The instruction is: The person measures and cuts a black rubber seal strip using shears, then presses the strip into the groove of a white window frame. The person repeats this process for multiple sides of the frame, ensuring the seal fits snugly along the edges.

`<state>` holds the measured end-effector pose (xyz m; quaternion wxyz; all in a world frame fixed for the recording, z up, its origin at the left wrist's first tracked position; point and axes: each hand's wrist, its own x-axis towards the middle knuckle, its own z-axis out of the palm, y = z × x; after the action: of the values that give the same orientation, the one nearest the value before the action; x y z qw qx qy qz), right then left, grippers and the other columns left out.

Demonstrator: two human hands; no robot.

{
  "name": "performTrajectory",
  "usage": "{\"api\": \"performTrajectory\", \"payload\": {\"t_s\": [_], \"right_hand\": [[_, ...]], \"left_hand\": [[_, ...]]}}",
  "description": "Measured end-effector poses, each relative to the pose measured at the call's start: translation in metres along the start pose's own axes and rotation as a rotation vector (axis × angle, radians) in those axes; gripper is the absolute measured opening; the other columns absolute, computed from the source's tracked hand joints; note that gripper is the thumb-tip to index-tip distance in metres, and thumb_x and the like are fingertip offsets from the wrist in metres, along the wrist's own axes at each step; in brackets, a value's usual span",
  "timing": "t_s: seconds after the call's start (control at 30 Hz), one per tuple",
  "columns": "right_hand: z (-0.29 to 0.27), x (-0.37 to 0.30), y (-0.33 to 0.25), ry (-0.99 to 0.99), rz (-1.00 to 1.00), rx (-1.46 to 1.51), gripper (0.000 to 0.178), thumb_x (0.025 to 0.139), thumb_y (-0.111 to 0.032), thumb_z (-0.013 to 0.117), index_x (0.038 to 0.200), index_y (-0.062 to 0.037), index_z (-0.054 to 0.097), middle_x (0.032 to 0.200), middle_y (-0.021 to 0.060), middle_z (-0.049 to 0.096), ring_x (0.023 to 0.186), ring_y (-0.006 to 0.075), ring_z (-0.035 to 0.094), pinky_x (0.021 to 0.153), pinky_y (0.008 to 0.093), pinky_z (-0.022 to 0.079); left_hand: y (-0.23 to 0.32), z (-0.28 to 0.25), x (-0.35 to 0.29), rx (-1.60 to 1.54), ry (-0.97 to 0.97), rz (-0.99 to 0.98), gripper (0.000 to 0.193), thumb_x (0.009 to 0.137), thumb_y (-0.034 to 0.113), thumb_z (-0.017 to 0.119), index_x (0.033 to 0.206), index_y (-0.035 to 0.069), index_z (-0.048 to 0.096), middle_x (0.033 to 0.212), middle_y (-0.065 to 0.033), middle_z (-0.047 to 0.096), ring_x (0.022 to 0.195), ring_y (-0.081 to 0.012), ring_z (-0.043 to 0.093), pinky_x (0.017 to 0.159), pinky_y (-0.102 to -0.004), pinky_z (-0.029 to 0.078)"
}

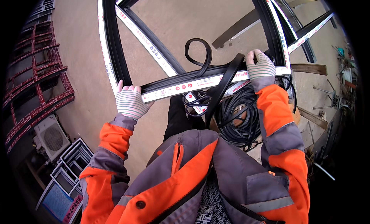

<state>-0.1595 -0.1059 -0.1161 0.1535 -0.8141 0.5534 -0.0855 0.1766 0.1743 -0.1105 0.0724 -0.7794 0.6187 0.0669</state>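
A window frame (pixel 185 86) with black inner channels and white printed film is in front of me. At its near left corner my left hand (pixel 130 101), in a striped fingerless glove, is closed on the frame, bare fingertips showing. My right hand (pixel 261 66), gloved alike, curls its fingers over the near rail by the right corner. Beside it a black rubber sealing strip (pixel 224 83) bends over the rail; I cannot tell whether the fingers touch it. A loop of strip (pixel 208 54) stands above the rail's middle. The palm sides of both hands are hidden.
A coil of black strip (pixel 241 122) lies below the rail, near my right forearm. Other frame pieces (pixel 308 33) extend at far right. Red-wrapped frames (pixel 40 77), an air-conditioner unit (pixel 52 138) and small white frames (pixel 73 166) stand at left. Tools and scraps (pixel 341 91) lie at right.
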Motion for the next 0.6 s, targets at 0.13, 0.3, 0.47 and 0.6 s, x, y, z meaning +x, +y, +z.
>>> {"api": "performTrajectory", "payload": {"t_s": [0.13,0.3,0.47,0.6], "right_hand": [[0.000,-0.001,-0.001,0.005,-0.016,-0.005,0.032,0.097,-0.033,0.050,0.094,-0.0042,0.064,0.090,0.0186,0.067,0.087,0.0367,0.065,0.079,0.0469,0.051],[0.006,-0.002,0.007,0.049,-0.027,-0.019,0.033,0.097,-0.034,0.051,0.094,-0.0046,0.065,0.091,0.0185,0.068,0.086,0.0371,0.065,0.079,0.0471,0.051],[0.002,-0.005,0.000,0.036,-0.004,-0.019,0.030,0.096,-0.033,0.051,0.096,-0.0057,0.064,0.090,0.0185,0.067,0.086,0.0375,0.065,0.078,0.0474,0.051],[0.003,-0.001,-0.005,0.036,-0.029,-0.012,0.030,0.096,-0.032,0.052,0.092,-0.0047,0.064,0.087,0.0190,0.067,0.085,0.0375,0.065,0.078,0.0482,0.050]], "left_hand": [[-0.001,0.000,0.001,0.014,-0.044,0.016,0.051,0.066,0.051,0.079,0.082,0.004,0.065,0.076,-0.0110,0.062,0.080,-0.0292,0.064,0.105,-0.0470,0.040],[0.002,0.002,0.004,-0.006,-0.090,0.021,0.052,0.069,0.051,0.078,0.083,0.003,0.065,0.078,-0.0136,0.064,0.079,-0.0308,0.065,0.098,-0.0439,0.045],[0.003,-0.008,0.003,0.017,-0.150,0.005,0.054,0.070,0.056,0.075,0.082,0.004,0.066,0.077,-0.0144,0.065,0.078,-0.0311,0.066,0.085,-0.0413,0.049],[-0.009,-0.017,-0.004,-0.025,-0.126,0.011,0.053,0.073,0.055,0.072,0.083,0.003,0.067,0.078,-0.0153,0.066,0.078,-0.0312,0.067,0.084,-0.0416,0.050]]}}
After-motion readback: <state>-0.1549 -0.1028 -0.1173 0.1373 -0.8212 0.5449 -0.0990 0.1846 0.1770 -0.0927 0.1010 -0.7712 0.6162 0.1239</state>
